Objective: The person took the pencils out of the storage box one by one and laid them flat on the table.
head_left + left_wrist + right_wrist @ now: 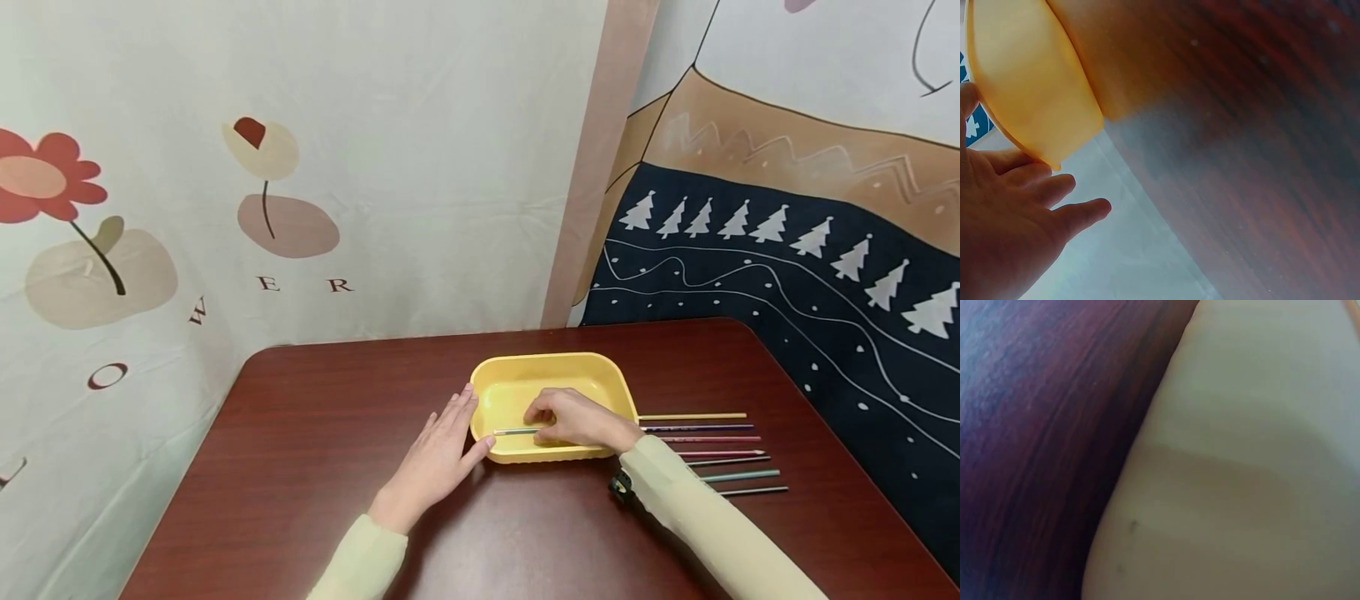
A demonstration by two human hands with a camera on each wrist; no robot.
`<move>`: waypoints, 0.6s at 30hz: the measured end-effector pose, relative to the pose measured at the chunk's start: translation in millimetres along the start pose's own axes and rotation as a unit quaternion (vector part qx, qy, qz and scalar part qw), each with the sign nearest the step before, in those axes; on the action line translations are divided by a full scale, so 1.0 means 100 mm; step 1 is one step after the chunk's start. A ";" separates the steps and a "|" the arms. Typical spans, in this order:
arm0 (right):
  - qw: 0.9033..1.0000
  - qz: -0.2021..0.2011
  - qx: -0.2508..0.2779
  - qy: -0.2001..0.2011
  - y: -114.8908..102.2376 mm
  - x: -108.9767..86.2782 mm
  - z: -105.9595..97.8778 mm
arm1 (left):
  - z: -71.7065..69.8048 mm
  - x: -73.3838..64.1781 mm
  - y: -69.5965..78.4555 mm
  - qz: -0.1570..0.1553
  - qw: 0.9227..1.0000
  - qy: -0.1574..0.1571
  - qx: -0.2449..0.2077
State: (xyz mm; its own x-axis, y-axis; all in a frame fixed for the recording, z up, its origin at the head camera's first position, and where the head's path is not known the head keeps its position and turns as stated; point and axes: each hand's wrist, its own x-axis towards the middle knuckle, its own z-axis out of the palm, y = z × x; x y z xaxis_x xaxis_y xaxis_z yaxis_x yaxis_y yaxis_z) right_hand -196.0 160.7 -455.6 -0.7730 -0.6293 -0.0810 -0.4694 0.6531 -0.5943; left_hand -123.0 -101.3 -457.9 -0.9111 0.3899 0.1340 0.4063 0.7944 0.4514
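Observation:
A yellow plastic tray (pixel 551 457) sits toward the far side of the table. My left hand (pixel 438 458) rests against the tray's left end, fingers mostly straight, thumb at the near corner. In the left wrist view, the fingers of that hand (pixel 1016 212) touch the rim of the tray (pixel 1035 81). My right hand (pixel 573 418) reaches inside the tray with curled fingers and pinches a slim grey-green pencil (pixel 516 431). That pencil points left, low in the tray, its other end hidden by the hand. The right wrist view shows only sleeve and table.
Several coloured pencils lie in a row right of the tray, including a yellow pencil (pixel 693 416) and a green pencil (pixel 742 476); the right forearm covers some of their left ends. The brown table (pixel 315 500) meets fabric hangings (pixel 450 208) behind and at right.

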 end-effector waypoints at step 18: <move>1.000 0.002 -0.024 0.002 -0.01 -0.01 0.01 | 0.00 0.00 0.00 0.001 1.000 0.003 0.001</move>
State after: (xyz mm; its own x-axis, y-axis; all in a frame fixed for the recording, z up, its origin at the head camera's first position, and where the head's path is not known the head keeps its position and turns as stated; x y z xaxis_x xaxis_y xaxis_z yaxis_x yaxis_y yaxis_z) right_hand -194.5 160.0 -455.4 -0.7768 -0.6246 -0.0800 -0.4857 0.6752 -0.5552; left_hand -122.7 -101.6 -457.6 -0.9106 0.3885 0.1408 0.4085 0.7945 0.4493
